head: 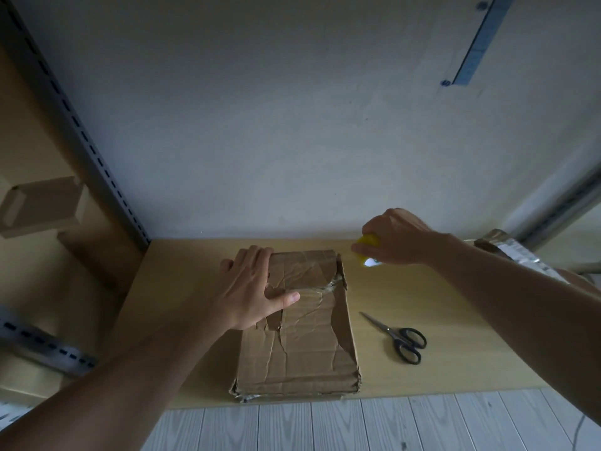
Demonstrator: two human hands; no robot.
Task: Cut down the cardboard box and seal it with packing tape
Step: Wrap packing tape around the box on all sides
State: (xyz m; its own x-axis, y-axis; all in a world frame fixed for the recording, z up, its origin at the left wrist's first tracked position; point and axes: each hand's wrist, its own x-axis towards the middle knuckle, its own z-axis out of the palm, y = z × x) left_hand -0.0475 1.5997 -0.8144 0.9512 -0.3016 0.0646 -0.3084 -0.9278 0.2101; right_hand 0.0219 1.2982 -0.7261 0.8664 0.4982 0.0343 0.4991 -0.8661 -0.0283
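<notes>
Cardboard box [302, 336] pinned flat under my spread left grip [250, 288]; right grip [395, 237] curled round yellow tape dispenser [367, 242] for sealing.

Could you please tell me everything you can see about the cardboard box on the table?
The cardboard box is brown, low and badly creased. It lies lengthwise on the wooden table, with its near end at the front edge. Its top is torn along the right side, with scraps of tape at the tear and the near left corner. The left hand presses flat on its far left part.
</notes>
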